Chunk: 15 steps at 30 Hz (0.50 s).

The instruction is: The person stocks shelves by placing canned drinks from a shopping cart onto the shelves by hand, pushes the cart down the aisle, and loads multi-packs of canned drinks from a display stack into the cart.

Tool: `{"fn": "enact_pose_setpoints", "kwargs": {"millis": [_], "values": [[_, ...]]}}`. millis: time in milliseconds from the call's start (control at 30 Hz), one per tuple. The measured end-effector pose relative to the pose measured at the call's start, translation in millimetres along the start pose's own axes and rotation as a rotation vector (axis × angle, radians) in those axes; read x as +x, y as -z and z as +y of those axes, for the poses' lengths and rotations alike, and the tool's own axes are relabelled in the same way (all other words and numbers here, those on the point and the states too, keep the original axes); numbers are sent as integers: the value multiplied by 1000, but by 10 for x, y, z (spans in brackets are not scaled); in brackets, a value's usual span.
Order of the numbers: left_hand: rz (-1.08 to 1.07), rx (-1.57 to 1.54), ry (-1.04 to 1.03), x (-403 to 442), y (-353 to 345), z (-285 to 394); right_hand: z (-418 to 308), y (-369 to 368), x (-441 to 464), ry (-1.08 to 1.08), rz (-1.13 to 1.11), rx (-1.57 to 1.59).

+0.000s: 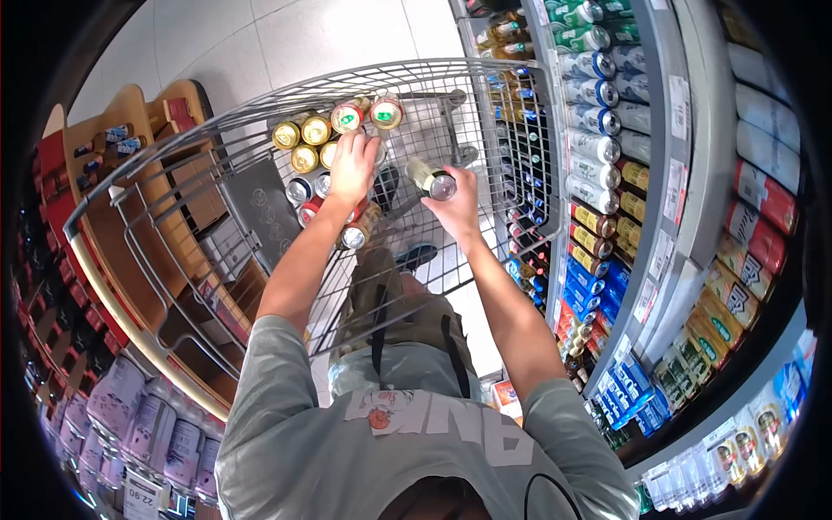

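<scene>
Inside a wire shopping cart (347, 69), several cans stand grouped at the left. My left hand (354, 166) reaches down over them, its fingers closed near a red and green topped can (347, 117) and the gold cans (315, 131); what it grips, if anything, is hidden. Another green-centred can (386, 113) stands just right of its fingers. My right hand (459, 208) is wrapped round a tilted can (422, 175) with a silver end, over the cart's middle. Below my left hand are red cans (308, 211) and a silver-topped can (354, 236).
Shelves of cans (598, 121) run along the cart's right side, with price labels (679, 108) on their edge. Wooden display shelving (130, 208) stands at the left. Wrapped pink packs (152, 425) lie at the lower left. A grey plastic panel (260, 208) is on the cart's left part.
</scene>
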<state>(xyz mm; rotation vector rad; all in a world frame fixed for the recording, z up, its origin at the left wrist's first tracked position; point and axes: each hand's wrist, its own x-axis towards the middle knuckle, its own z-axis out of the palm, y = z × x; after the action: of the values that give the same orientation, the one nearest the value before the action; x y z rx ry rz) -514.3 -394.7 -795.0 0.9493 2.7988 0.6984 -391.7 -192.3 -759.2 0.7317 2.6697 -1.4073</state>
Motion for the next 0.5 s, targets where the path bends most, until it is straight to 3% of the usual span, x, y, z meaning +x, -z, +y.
{"fn": "enact_pose_setpoints", "kwargs": {"millis": [67,133,333,400,467,500], "values": [[-29,-27,20,-88,-18,105,47,315,-194,44,-5,11],[-140,-81,120,-150,101,332,-14,660,-401,9,17,62],[-181,-244,198,-316,798,1179,-254,1822,-1380,-137,97,214],[-140,-280,135,-362,1090,1525,-393,2248,-1796,-149,114,293],[-63,-274,-74,-375,1315,1821,-460,2593,-2287,-124,179,421],[-262,-286,103,-318,1610,2151,-518,2771,-2536,-112,201,502]]}}
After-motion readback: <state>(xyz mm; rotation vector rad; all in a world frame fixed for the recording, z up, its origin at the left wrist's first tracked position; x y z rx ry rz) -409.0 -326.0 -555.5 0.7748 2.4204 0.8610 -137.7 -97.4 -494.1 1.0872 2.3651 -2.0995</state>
